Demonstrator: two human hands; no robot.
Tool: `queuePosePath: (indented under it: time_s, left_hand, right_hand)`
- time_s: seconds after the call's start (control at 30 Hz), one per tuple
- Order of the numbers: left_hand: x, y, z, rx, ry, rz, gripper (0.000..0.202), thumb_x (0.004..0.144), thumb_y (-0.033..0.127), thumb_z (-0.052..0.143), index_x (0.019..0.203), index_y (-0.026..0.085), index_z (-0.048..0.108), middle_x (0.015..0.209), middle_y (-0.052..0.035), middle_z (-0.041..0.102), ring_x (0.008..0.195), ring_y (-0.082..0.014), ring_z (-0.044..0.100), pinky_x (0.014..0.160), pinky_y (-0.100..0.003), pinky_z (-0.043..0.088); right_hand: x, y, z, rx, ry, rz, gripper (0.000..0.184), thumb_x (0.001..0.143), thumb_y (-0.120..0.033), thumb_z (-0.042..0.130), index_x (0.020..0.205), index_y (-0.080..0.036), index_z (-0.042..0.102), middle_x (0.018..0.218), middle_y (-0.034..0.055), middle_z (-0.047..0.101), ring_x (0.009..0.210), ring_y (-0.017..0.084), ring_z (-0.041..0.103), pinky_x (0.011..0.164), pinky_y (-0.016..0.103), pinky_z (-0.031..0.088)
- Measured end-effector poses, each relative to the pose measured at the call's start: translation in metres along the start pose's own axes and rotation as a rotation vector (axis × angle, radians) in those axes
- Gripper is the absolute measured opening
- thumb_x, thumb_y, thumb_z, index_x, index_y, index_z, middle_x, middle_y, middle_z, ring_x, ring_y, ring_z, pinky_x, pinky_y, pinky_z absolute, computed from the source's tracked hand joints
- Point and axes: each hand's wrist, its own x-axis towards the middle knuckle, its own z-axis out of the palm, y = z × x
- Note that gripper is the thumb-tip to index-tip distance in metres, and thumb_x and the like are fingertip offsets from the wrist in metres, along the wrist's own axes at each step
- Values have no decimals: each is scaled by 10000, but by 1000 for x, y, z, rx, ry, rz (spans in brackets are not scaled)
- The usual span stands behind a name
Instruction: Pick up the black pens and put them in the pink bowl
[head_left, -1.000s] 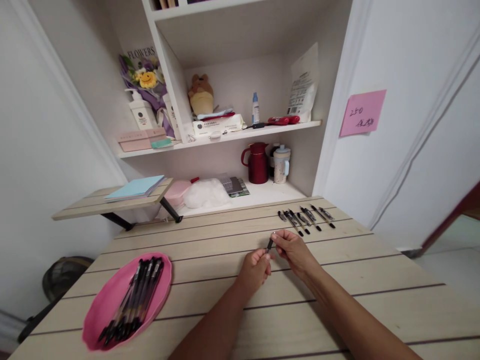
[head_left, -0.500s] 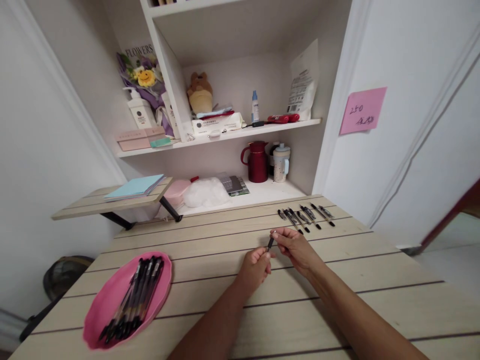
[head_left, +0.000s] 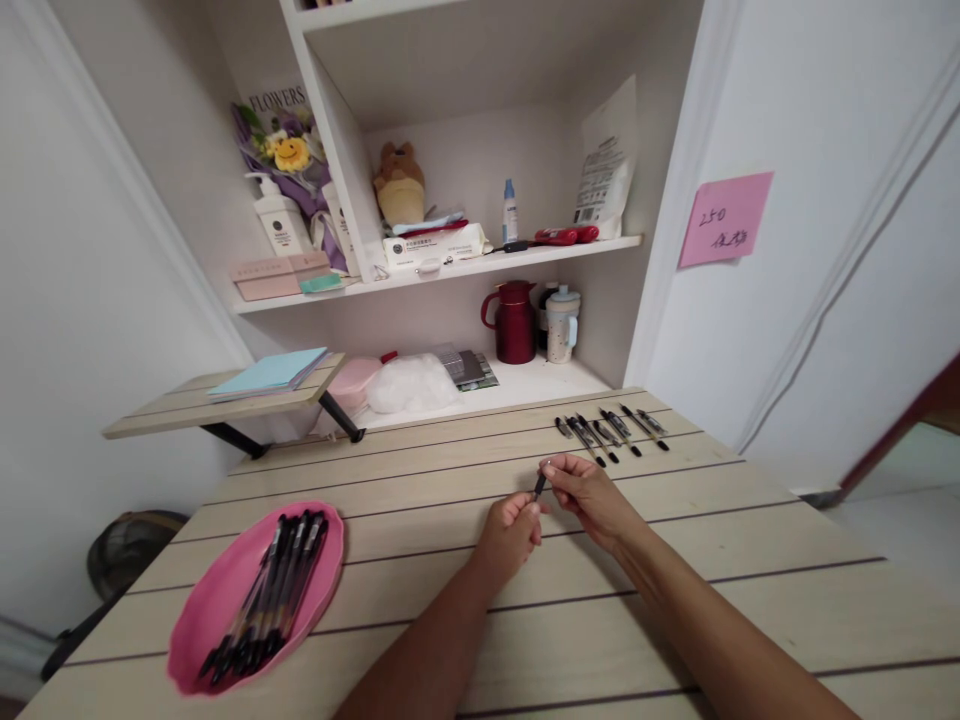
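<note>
Over the middle of the wooden table, my left hand (head_left: pixel 511 532) is closed around a pen (head_left: pixel 540 484), whose dark grip section shows between my two hands. My right hand (head_left: pixel 583 492) pinches the pen's upper end with thumb and fingertips; a small pale tip peeks out there. The rest of the pen is hidden in my left fist. Beyond my right hand, several pens and loose pen parts (head_left: pixel 611 430) lie in a slanting row. To the left, a pink scalloped tray (head_left: pixel 187 620) holds a bundle of capped black pens (head_left: pixel 281 590).
A small raised shelf (head_left: pixel 172 410) with blue paper (head_left: pixel 270 373) stands at the table's left back. Behind the table, a white cabinet holds a red jug (head_left: pixel 516 325), a cup (head_left: pixel 562 325) and a plastic bag (head_left: pixel 414 385). A pink note (head_left: pixel 725 220) sticks to the right wall.
</note>
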Motion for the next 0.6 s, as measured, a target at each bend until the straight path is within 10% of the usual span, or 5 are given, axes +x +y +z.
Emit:
queuePosePath:
  time_s: [0.6]
  left_hand:
    - [0,2,0,10,6,14,383,751,457,478,890,109,556,465,65,441,320,-26,256,360,-191,156]
  right_hand:
    - [-3,-4,-2,-25,7,29,383,552,-405,740,819,-150,640,456,-54,453,403,50,318,401,206,178]
